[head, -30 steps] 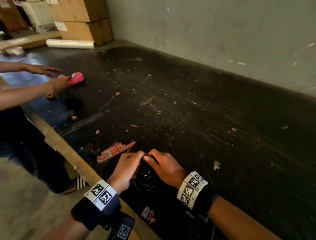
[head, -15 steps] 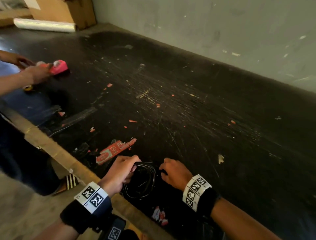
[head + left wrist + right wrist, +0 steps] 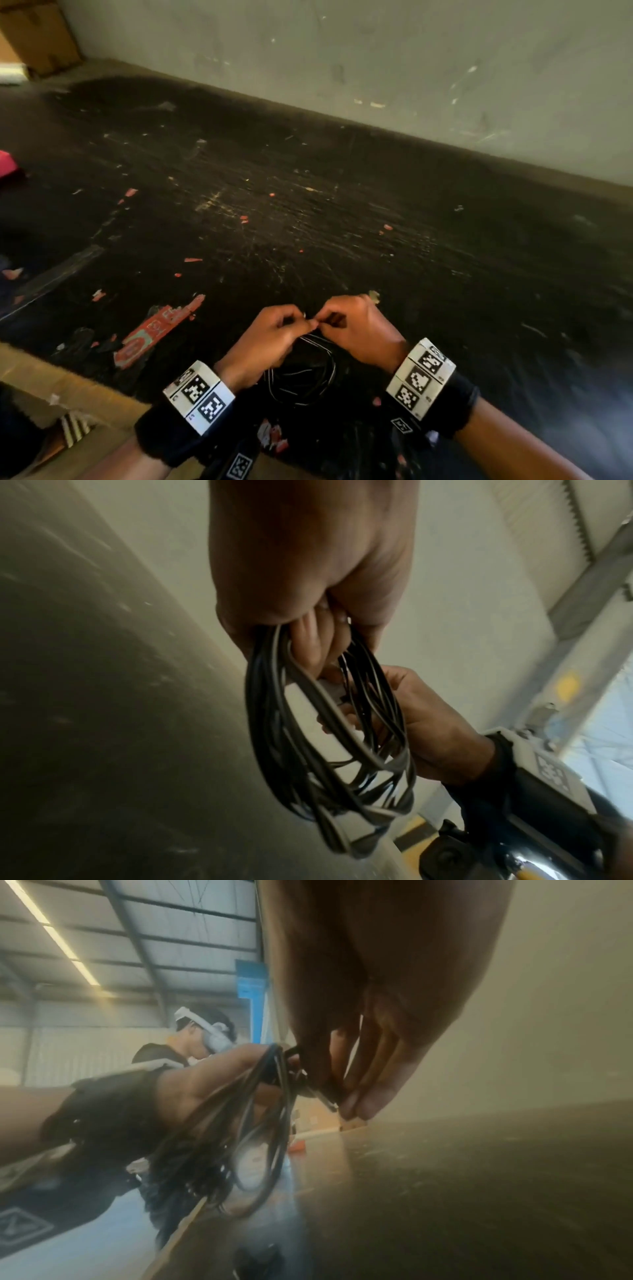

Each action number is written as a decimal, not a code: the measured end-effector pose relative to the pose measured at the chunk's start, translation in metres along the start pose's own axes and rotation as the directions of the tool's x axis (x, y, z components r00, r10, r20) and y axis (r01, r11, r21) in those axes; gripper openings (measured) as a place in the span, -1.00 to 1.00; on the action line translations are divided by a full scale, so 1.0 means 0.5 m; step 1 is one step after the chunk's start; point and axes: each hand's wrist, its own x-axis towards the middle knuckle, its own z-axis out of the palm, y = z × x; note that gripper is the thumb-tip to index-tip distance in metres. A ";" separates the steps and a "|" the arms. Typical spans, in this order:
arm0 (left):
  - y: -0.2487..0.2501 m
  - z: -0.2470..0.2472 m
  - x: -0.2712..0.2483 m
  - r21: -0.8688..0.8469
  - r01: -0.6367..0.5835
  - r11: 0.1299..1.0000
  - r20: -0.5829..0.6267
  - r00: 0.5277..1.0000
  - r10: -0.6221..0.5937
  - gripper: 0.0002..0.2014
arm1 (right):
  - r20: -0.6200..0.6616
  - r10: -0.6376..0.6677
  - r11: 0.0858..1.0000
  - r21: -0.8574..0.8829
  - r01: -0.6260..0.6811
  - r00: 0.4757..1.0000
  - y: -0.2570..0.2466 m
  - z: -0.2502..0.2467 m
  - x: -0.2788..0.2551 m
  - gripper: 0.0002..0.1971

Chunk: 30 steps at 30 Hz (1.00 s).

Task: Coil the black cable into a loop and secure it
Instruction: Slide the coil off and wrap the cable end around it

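Note:
The black cable (image 3: pixel 305 373) is wound into a coil of several turns and hangs between my wrists, just above the near part of the black table (image 3: pixel 342 222). My left hand (image 3: pixel 270 335) grips the top of the coil (image 3: pixel 325 750), with its fingers (image 3: pixel 308 642) curled through the loops. My right hand (image 3: pixel 356 329) meets it fingertip to fingertip and pinches a thin black piece (image 3: pixel 322 1093) at the coil's top. Whether that piece is the cable's end or a tie is hidden. The loops (image 3: pixel 246 1137) are blurred in the right wrist view.
A torn red label (image 3: pixel 157 329) is stuck to the table left of my hands. The table's wooden front edge (image 3: pixel 68 387) runs at the lower left, and a grey wall (image 3: pixel 376 61) stands behind. A pink object (image 3: pixel 7 164) lies far left. Another person (image 3: pixel 202 1042) stands nearby.
Half a second ago my hands were apart, with the coil in the left one. The right hand has come back to the coil's top and pinches there. The view has swung right.

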 end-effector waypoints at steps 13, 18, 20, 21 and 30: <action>0.080 0.248 0.032 -0.052 -0.098 0.994 0.062 0.993 0.101 -0.66 | -0.254 0.470 0.691 0.701 -0.173 0.845 0.057 -0.183 -0.186 -0.82; 0.113 0.295 0.035 -0.144 -0.056 0.988 0.202 0.976 0.085 -0.56 | -0.178 0.250 0.799 0.594 -0.098 0.952 0.076 -0.262 -0.257 -0.75; 0.127 0.312 0.035 -0.139 -0.069 0.988 0.237 0.966 0.101 -0.62 | -0.222 0.190 0.895 0.439 -0.076 0.956 0.077 -0.281 -0.270 -0.81; 0.134 0.319 0.034 -0.134 -0.078 0.988 0.252 0.961 0.111 -0.67 | -0.246 0.170 0.919 0.388 -0.063 0.954 0.077 -0.289 -0.274 -0.84; 0.187 0.361 0.034 -0.064 -0.178 0.982 -0.013 0.984 0.177 -0.84 | -0.342 0.166 0.958 0.280 -0.068 0.925 0.018 -0.384 -0.317 -0.88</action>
